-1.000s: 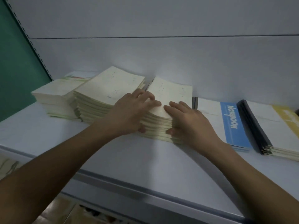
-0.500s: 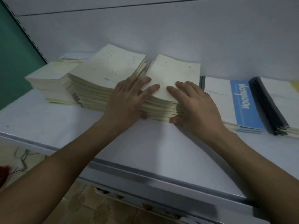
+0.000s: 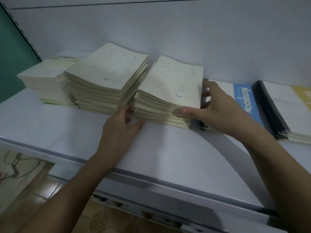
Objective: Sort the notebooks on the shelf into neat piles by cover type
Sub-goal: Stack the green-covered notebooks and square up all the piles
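Observation:
Three cream-covered notebook piles stand in a row on the white shelf: a left pile, a middle pile and a right pile. My left hand has its fingertips in the gap between the middle and right piles, against the right pile's left side, with the thumb spread near its front foot. On the pile's other side, my right hand lays straight fingers against the right edge and its thumb along the front edge. A blue-banded notebook pile lies partly under my right hand.
A dark-spined pile with a white and yellow cover lies at the far right. A green panel closes the shelf on the left, and a white wall stands behind. The shelf's front edge runs below my forearms, with tiled floor beneath.
Both hands have slid off the top of the right cream pile to its two sides, the left to the gap between piles, the right to the pile's right edge.

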